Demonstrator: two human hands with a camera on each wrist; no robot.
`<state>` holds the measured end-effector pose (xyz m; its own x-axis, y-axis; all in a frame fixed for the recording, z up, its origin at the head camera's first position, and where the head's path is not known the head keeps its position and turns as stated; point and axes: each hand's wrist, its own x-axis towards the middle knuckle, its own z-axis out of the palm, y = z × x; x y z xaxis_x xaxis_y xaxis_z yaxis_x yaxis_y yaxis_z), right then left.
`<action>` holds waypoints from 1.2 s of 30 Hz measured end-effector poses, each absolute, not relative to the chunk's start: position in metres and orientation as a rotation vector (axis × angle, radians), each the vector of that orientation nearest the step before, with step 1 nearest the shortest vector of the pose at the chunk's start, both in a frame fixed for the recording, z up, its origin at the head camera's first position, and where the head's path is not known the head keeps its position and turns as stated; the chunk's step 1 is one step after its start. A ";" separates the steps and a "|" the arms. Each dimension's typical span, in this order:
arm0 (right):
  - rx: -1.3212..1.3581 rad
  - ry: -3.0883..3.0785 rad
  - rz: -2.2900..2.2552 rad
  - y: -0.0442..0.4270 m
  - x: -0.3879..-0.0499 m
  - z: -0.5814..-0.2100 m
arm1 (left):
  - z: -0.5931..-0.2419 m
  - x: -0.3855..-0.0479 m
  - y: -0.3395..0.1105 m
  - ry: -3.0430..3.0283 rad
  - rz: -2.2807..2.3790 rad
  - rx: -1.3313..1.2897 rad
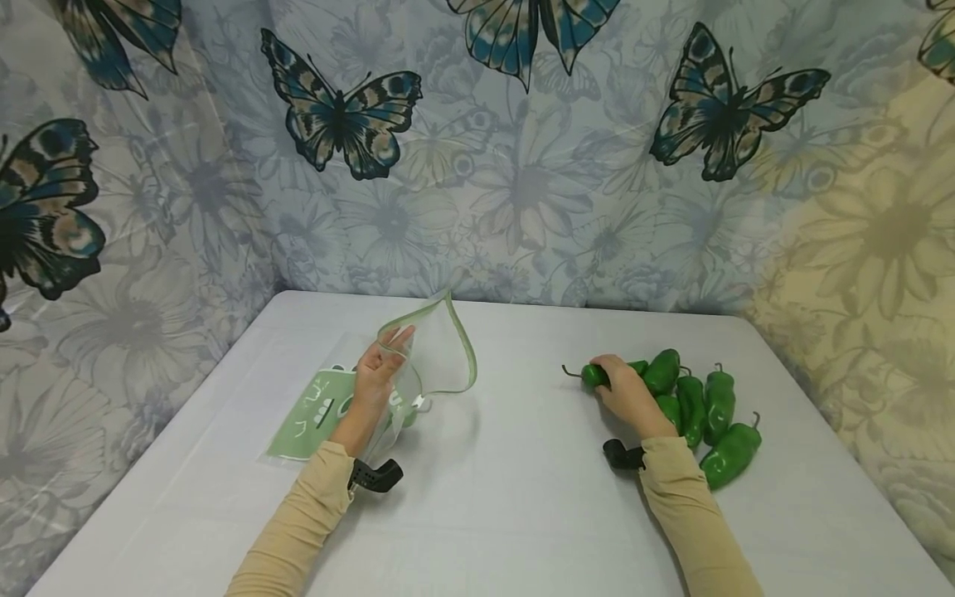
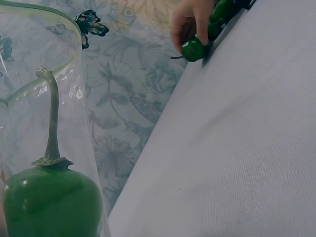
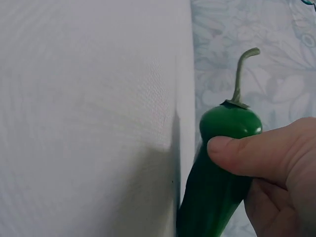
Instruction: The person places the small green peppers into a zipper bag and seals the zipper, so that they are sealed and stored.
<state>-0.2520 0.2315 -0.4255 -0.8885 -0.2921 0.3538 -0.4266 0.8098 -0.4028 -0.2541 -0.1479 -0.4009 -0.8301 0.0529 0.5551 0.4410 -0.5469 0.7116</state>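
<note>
My left hand (image 1: pixel 375 373) holds a clear plastic zip bag (image 1: pixel 309 419) with a green printed panel and a green-edged mouth (image 1: pixel 466 348) that gapes toward the right. Inside the bag, the left wrist view shows a green pepper (image 2: pixel 52 202) with its long stem pointing up. On the right of the table, my right hand (image 1: pixel 628 398) grips another green pepper (image 1: pixel 593 376) whose stem points left. Close up in the right wrist view, the thumb (image 3: pixel 242 153) presses on this pepper (image 3: pixel 217 182) below its cap; the fingers behind are partly hidden.
Several more green peppers (image 1: pixel 719 402) lie clustered beside and beyond the right hand, one (image 1: pixel 731 456) nearest the right forearm. A white-covered table (image 1: pixel 507 481) spreads between the hands. Butterfly-patterned cloth (image 1: pixel 522 182) hangs behind the table's back edge.
</note>
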 end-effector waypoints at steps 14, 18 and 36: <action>0.510 -2.748 0.757 0.227 -0.249 -0.417 | -0.402 -0.255 -0.147 -1.353 -2.450 -0.844; 0.510 -2.762 0.775 0.225 -0.248 -0.413 | -0.402 -0.256 -0.146 -1.349 -2.439 -0.857; 0.483 -2.691 0.772 0.213 -0.238 -0.395 | -0.402 -0.253 -0.146 -1.375 -2.447 -0.824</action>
<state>-0.2378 0.2134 -0.3952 -0.8985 -0.2347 0.3709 -0.3956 0.7990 -0.4528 -0.2528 -0.1458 -0.4021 -0.8197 0.0821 0.5668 0.4414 -0.5402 0.7165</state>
